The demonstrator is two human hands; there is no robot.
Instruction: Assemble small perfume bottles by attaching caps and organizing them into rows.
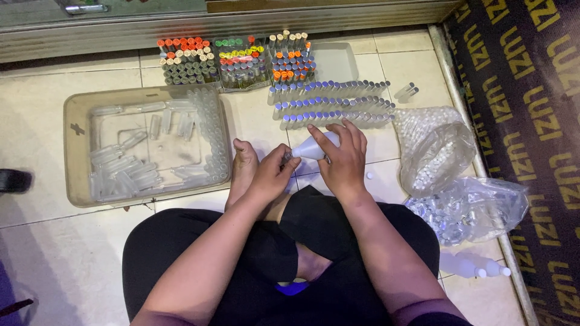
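I sit cross-legged on a tiled floor. My right hand (344, 158) grips a small white squeeze bottle (312, 148), tilted with its nozzle toward the left. My left hand (272, 173) pinches a small clear vial at that nozzle; the vial is mostly hidden by my fingers. Just beyond my hands lie three rows of capped vials (332, 104) with blue-grey caps.
A clear plastic tray (75, 151) with several empty vials sits to the left. Racks of vials with coloured caps (235, 60) stand at the back, beside an empty tray (335, 60). Two plastic bags (432, 148) of small parts and white bottles (474, 265) lie right.
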